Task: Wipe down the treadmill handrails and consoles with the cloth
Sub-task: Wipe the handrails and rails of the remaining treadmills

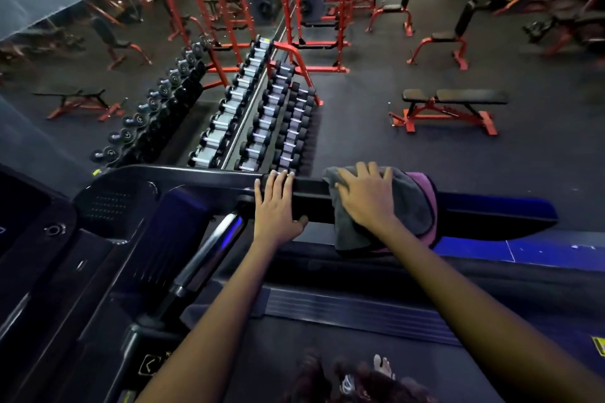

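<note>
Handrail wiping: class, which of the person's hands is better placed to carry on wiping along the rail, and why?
The right hand. It lies flat on the grey cloth draped over the handrail, while the left hand grips bare rail beside it, holding no cloth.

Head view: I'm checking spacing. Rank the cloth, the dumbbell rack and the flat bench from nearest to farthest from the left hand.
From the left hand on the handrail:
1. Cloth, just right, on the same rail.
2. Dumbbell rack, beyond the rail.
3. Flat bench, farther right on the floor.
</note>
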Action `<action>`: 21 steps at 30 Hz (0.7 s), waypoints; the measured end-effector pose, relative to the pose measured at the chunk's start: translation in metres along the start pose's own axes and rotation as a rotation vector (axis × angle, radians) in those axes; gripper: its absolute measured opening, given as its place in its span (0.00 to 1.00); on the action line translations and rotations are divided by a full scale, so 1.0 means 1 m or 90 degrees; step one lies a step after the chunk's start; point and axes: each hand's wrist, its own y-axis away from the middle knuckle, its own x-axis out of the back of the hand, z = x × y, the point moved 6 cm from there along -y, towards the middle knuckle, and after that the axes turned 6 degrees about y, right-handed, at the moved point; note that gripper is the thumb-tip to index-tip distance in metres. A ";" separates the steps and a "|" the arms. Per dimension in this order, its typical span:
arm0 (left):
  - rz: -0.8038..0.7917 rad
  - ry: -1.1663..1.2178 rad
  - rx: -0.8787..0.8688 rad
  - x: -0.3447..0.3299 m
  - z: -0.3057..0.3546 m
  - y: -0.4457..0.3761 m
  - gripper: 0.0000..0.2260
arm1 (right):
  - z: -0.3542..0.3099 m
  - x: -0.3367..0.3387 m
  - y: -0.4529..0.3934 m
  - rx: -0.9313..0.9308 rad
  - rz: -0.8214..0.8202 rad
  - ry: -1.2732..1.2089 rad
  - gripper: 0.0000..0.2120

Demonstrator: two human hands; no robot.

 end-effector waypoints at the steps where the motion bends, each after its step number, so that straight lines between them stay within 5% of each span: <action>1: 0.021 -0.003 -0.006 -0.002 -0.001 0.000 0.43 | 0.001 -0.001 0.006 0.026 0.019 0.007 0.16; 6: 0.101 0.034 -0.029 -0.003 0.000 0.001 0.40 | 0.034 -0.007 0.036 0.141 0.102 0.080 0.21; 14: 0.092 0.132 0.047 0.003 0.009 -0.008 0.36 | 0.022 0.001 0.009 -0.140 -0.036 0.021 0.20; 17: 0.059 0.121 -0.017 0.002 0.023 -0.015 0.35 | 0.009 -0.003 0.015 -0.107 -0.002 0.013 0.27; 21: 0.072 0.146 -0.120 -0.006 0.028 -0.010 0.31 | 0.034 -0.004 0.037 0.000 0.069 -0.009 0.25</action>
